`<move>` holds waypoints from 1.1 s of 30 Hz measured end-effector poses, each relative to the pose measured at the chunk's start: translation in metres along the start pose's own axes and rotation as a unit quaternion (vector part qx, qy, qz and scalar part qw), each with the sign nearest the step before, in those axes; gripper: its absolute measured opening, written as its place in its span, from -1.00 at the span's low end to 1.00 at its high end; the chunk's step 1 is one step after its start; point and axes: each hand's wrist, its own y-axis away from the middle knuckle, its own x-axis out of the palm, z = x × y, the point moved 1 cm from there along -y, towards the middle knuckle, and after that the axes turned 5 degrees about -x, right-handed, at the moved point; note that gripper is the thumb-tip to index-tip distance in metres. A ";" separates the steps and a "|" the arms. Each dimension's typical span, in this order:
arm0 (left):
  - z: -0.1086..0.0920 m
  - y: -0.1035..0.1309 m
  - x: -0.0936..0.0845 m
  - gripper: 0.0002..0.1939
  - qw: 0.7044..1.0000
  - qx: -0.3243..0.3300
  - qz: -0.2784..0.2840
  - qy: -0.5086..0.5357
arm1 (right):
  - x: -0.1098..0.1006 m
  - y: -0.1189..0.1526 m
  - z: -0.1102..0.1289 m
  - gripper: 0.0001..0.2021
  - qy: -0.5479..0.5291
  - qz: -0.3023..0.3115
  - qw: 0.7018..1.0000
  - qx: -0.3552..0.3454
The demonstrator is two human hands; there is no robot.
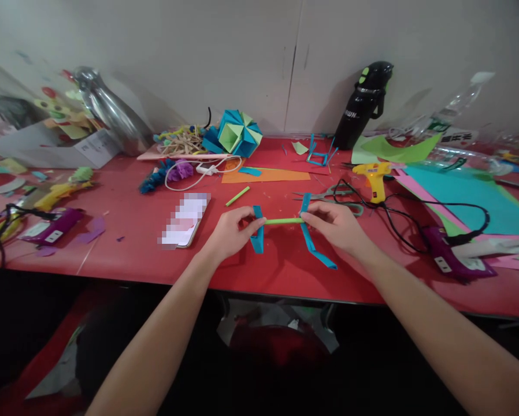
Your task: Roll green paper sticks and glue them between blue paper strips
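Observation:
Between my hands a green paper stick (pixel 283 221) lies level, joined at each end to blue folded paper strips. My left hand (pixel 236 230) pinches its left end, where a blue strip (pixel 258 242) stands upright. At the right end, my right hand (pixel 331 222) pinches the joint with another blue strip (pixel 308 238), whose lower part bends out to the right. A second green stick (pixel 237 196) lies loose on the table beyond my left hand. Grey scissors (pixel 329 193) rest just behind my right hand, partly hidden by it.
A phone (pixel 188 219) lies left of my hands on the red table (pixel 129 248). Yellow glue gun (pixel 374 179) and its black cable are at the right, near a purple box (pixel 452 254). Behind stand a black bottle (pixel 363 107), a paper ball (pixel 237 136) and a steel flask (pixel 112 110).

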 end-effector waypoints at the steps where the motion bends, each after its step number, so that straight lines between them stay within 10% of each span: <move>1: -0.001 0.001 0.000 -0.70 1.000 -0.009 0.003 0.013 | 0.000 0.000 0.000 -0.78 -0.018 -0.006 1.000 0.006; 17: -0.006 -0.001 0.016 -0.70 0.915 -0.168 0.021 0.367 | 0.001 -0.001 0.011 -0.79 -0.120 0.009 0.991 0.060; 33: -0.005 -0.003 0.022 -0.71 0.890 -0.192 0.030 0.413 | 0.006 0.003 0.009 -0.76 -0.088 -0.037 0.994 0.062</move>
